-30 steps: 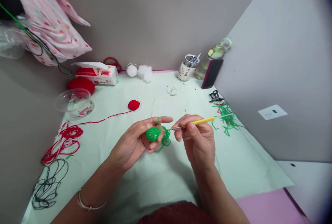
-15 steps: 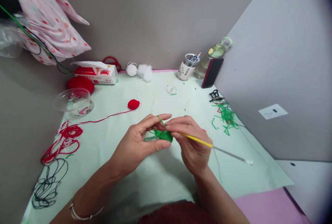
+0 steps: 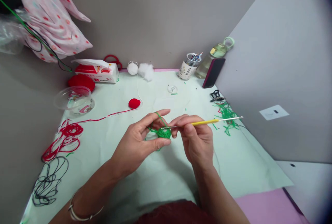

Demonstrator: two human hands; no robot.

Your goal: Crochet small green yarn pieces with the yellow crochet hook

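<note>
Between the thumb and fingers of my left hand [image 3: 137,141] sits a small green crochet piece [image 3: 164,133], rounded and cup-like. A green yarn strand [image 3: 161,118] runs from my raised left index finger down to it. My right hand [image 3: 198,137] grips a crochet hook [image 3: 204,122] with a yellow handle and metal ends. The hook's left end meets the top edge of the green piece; its other end points right, past my hand. Loose green yarn hangs behind my left fingers, partly hidden.
A small red ball [image 3: 134,103] lies ahead, with red and white yarn [image 3: 70,132] to the left. Black cord [image 3: 49,182] is at the near left, green scraps [image 3: 227,113] at the right. Behind stand a tissue box [image 3: 100,72], a pen tin [image 3: 188,67], a bottle [image 3: 207,63] and a phone [image 3: 214,73].
My left hand has turned the green piece from facing up to lying above the thumb. The hook dipped at its right end, then swung back up to nearly level.
</note>
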